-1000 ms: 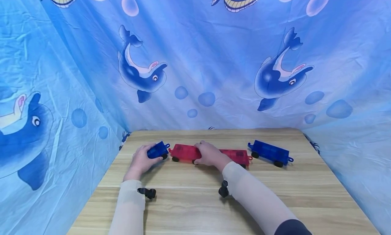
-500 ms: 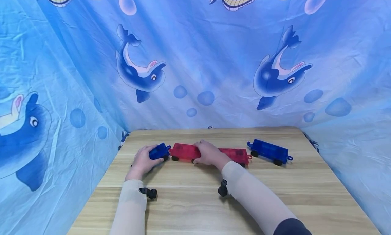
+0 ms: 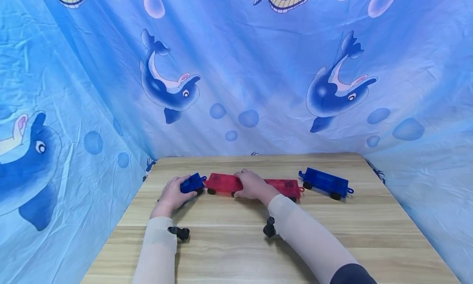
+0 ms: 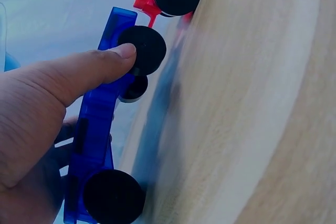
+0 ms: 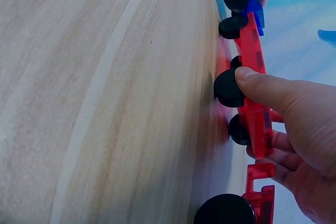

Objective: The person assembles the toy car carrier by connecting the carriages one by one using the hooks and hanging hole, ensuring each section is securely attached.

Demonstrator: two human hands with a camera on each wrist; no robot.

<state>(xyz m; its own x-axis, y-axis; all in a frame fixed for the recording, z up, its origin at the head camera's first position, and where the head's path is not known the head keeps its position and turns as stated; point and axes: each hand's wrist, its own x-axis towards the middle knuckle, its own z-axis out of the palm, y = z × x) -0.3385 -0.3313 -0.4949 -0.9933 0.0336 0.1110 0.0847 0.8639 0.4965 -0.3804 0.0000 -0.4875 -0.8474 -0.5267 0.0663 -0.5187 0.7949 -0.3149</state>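
My left hand [image 3: 173, 195] grips a blue toy train car [image 3: 189, 183] at the table's far left, thumb on a black wheel [image 4: 143, 51] in the left wrist view. The ring at the blue car's right end overlaps the left end of a red toy train car [image 3: 221, 183]; whether they are hooked together I cannot tell. My right hand [image 3: 254, 186] holds that red car, its thumb on a wheel [image 5: 229, 88] and its fingers behind the body. A second red car [image 3: 285, 188] extends to the right, its left end hidden by the right hand.
Another blue car [image 3: 325, 181] stands apart at the right of the row. All the cars rest on a wooden table [image 3: 229, 243]. A blue dolphin-printed cloth [image 3: 251, 70] hangs behind the table and along its sides.
My left hand has moved slightly right with the blue car, closing the gap to the red car's end. My right hand has kept its place on the red car.
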